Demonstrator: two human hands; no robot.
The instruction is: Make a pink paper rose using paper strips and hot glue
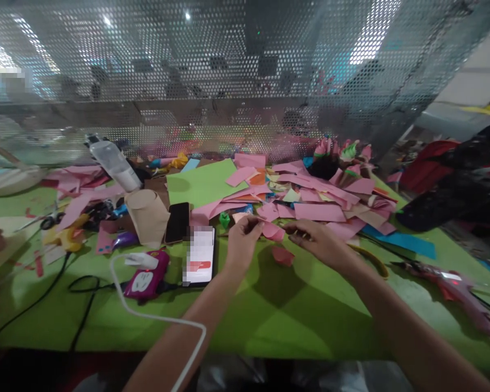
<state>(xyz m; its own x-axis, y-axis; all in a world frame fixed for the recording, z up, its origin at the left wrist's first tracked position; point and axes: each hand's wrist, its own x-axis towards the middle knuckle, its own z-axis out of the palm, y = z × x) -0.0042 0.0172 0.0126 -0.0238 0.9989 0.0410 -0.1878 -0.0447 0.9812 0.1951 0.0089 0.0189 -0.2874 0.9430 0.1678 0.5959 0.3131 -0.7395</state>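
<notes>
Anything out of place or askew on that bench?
The white cable crosses in front of the left forearm, which looks snag-prone; whether they touch is unclear. Farther back, pink paper strips lie jumbled.

Two central hands [245, 234] [312, 238], two phones [177, 223] [202, 250], one bottle [116, 165], one white cable [163, 317], many overlapping pink papers [320, 212]

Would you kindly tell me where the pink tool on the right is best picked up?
Probably the pink tool's handle, with the right hand coming from the near right: it lies slantwise, handle nearest that side, narrow dark tip pointing left.
</notes>
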